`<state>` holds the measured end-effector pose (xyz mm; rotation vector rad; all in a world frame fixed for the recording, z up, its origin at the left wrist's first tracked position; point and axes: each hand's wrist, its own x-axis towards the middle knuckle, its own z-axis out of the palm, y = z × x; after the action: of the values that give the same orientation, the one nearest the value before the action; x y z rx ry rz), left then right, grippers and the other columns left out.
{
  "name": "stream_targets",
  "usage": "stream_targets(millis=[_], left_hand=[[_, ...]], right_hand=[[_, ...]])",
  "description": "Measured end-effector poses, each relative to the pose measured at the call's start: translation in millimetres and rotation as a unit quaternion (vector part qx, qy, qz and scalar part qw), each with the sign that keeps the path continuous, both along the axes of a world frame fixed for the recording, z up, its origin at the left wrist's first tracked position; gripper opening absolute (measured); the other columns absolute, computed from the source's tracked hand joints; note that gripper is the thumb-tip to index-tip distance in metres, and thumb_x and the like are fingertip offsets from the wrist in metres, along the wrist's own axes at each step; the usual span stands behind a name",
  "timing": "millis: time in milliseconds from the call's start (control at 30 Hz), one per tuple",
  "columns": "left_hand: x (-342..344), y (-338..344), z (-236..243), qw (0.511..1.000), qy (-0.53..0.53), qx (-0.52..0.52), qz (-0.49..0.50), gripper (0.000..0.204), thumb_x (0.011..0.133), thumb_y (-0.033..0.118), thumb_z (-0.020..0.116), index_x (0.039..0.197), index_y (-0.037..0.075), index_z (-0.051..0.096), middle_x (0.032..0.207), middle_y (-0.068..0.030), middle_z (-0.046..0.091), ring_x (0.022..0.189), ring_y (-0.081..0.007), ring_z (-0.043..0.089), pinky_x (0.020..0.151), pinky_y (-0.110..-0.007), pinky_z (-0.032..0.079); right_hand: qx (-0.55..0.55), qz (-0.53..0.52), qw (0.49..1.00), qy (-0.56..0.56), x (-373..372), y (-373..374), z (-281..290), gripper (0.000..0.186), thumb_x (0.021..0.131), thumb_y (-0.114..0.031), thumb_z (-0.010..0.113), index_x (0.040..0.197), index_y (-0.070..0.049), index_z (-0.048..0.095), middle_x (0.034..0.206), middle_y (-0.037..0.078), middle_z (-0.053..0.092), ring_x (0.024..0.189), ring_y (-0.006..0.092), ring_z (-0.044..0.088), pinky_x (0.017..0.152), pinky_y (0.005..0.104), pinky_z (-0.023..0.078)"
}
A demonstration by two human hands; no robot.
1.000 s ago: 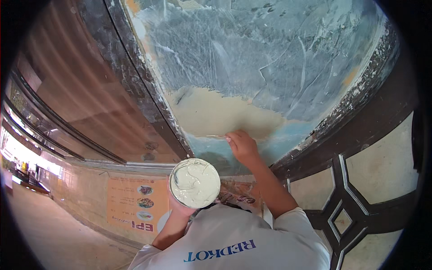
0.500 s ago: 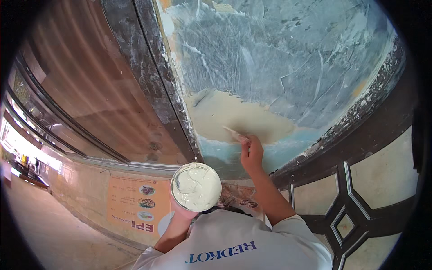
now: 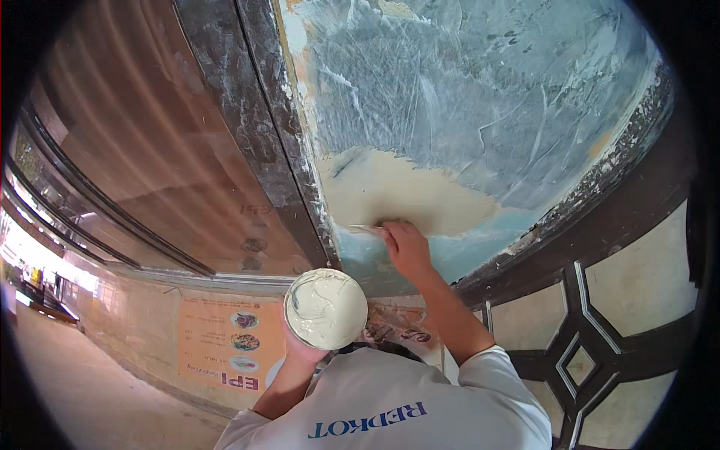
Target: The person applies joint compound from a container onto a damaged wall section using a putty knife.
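My left hand (image 3: 301, 345) supports a round tub (image 3: 327, 309) from its side and underneath, low in the middle. Thick cream-white filler fills it near the rim. In my right hand (image 3: 407, 247) is a putty knife (image 3: 366, 228), its thin blade pointing left and lying at the wall, near the lower left edge of a smooth cream patch of filler (image 3: 409, 187). My fingers close round its handle, mostly hiding it. Above the patch the wall (image 3: 450, 97) is grey-blue with scratches and streaks; below it a pale turquoise strip (image 3: 465, 251) shows.
A dark, paint-flecked frame (image 3: 259, 112) borders the wall on the left, beside a brown reflective pane (image 3: 157, 127). To the right stands dark latticework (image 3: 555, 300) with pale panels. An orange printed poster (image 3: 202, 337) is low on the left.
My right hand has moved left and turned, bringing the putty knife nearly level, toward the left border of the wall. My left hand still holds the tub. The view has shifted slightly.
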<state>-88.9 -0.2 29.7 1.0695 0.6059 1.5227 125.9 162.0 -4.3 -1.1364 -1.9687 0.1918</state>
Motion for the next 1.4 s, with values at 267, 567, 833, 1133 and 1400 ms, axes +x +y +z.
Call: stream_targets(millis=[267,567,833,1133,1400], left_hand=[[-5.6,3.6,11.8,0.963,-0.237,-0.116,-0.051,0.092,0.067,0.009,0.085,0.143,0.011,0.034,0.139,-0.0152,0.048,0.126,-0.0285,0.052,0.101,-0.048,0.049],[-11.5,4.9,12.5,0.931,-0.304,-0.192,-0.058,0.111,0.055,0.017,0.094,0.145,0.01,0.028,0.14,-0.0176,0.047,0.125,-0.0305,0.053,0.103,-0.047,0.047],[-1.1,-5.3,9.7,0.993,-0.068,-0.082,0.041,0.108,0.056,0.016,0.093,0.144,0.01,0.03,0.141,-0.0179,0.045,0.13,-0.0306,0.048,0.105,-0.05,0.044],[1.5,-10.3,-8.5,0.983,-0.161,-0.061,-0.06,0.067,0.095,0.056,0.045,0.148,0.015,0.034,0.148,-0.0123,0.042,0.135,-0.0337,0.044,0.107,-0.055,0.041],[22.6,-24.7,7.5,0.998,-0.05,0.033,0.012,0.072,0.095,0.063,0.029,0.147,0.015,0.041,0.15,-0.01,0.042,0.134,-0.0354,0.045,0.109,-0.058,0.037]], right_hand=[[0.02,0.014,0.999,-0.033,-15.1,-4.8,20.6,0.016,0.093,-0.019,0.06,0.103,-0.006,0.063,0.093,0.015,0.065,0.084,0.0333,0.063,0.073,0.0424,0.051],[0.02,-0.02,0.999,-0.022,-14.1,-11.4,22.8,0.016,0.091,-0.019,0.061,0.102,-0.007,0.063,0.092,0.013,0.065,0.088,0.0343,0.063,0.073,0.0438,0.052],[0.033,-0.059,0.967,0.245,14.2,-8.0,41.7,0.012,0.096,-0.014,0.057,0.103,-0.006,0.063,0.098,0.009,0.069,0.085,0.025,0.067,0.068,0.0343,0.052],[0.107,-0.149,0.965,0.189,9.0,2.4,89.8,0.011,0.093,-0.017,0.058,0.097,-0.008,0.064,0.088,0.013,0.064,0.082,0.0342,0.062,0.071,0.0449,0.05],[0.12,-0.052,0.99,0.058,3.5,14.4,58.3,0.016,0.092,-0.017,0.06,0.104,-0.008,0.065,0.095,0.011,0.066,0.088,0.0333,0.063,0.077,0.0416,0.051]])
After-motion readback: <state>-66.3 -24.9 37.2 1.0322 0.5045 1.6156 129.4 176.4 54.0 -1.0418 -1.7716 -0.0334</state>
